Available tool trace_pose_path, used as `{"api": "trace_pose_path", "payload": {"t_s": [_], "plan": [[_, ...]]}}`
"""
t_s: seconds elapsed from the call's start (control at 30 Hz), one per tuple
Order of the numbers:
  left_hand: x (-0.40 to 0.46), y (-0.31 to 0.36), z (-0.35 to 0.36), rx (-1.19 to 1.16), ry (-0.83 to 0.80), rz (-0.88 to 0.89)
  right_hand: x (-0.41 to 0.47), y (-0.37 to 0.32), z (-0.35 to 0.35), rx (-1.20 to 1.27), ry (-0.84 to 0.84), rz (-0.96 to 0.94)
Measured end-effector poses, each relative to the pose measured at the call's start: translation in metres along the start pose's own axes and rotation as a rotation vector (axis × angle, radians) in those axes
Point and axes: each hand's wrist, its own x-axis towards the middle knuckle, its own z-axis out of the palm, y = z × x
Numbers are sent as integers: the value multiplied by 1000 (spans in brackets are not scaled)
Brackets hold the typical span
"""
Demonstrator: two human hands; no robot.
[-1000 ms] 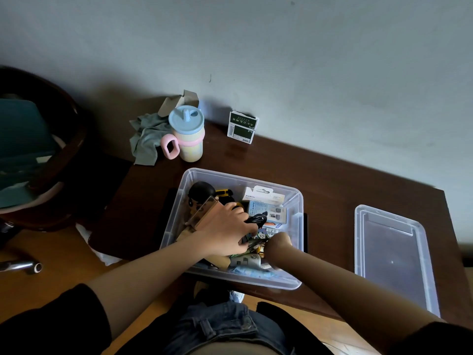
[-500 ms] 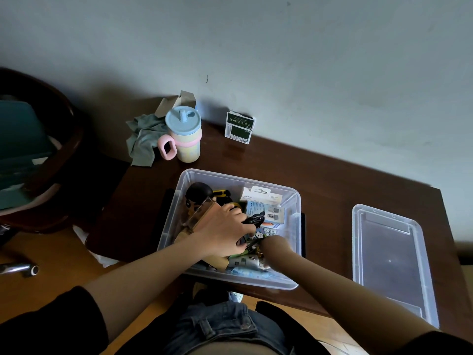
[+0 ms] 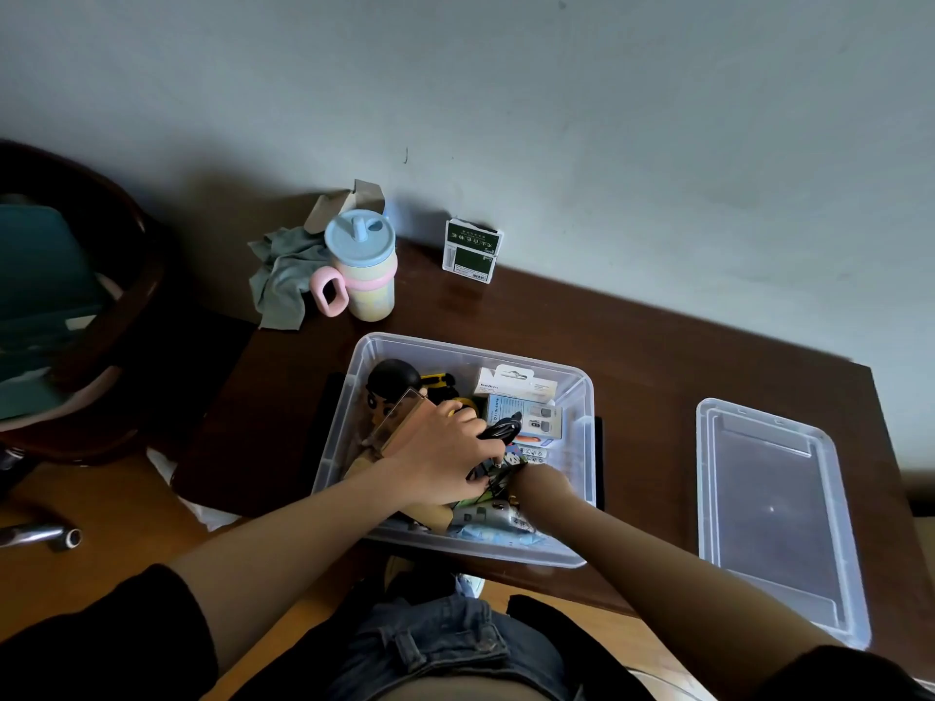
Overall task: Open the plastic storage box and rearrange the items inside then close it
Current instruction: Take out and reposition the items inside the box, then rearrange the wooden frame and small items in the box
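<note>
Dark wooden table [image 3: 657, 346] crosses frame centre; near edge runs lower right, bare room between box and lid.
Plastic storage box [image 3: 577, 447] open at centre, crowded, near wall overhanging table edge.
Lid [image 3: 835, 523] flat at right, well apart from box.
Left hand [image 3: 445, 460] inside box, fingers curled on black cable [image 3: 501, 428].
Right hand [image 3: 536, 480] inside box, grip hidden: cannot tell.
Cup [image 3: 362, 265] upper left.
</note>
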Motion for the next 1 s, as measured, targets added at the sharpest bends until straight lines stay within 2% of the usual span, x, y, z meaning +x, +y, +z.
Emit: {"api": "trace_pose_path", "payload": {"t_s": [0.33, 0.53, 0.7, 0.77, 0.87, 0.93, 1.0], "plan": [[-2, 0, -2, 7, 25, 20, -4, -7, -3, -50, -57, 15], [-3, 1, -2, 52, 68, 47, -13, -2, -14, 48, -92, 3], [1, -8, -4, 92, -80, 69, -30, 10, -43, 215, -70, -52], [2, -13, -8, -51, -95, 39, -36, 13, -56, 263, -58, -70], [-5, -17, -14, -366, 58, 3, -38, 15, -77, 329, 13, -88], [-14, -26, -17, -374, 241, -35, -35, 17, -87, 459, 86, -106], [-22, -38, -23, -336, 357, -113, -30, 16, -95, 557, 177, -109]]}}
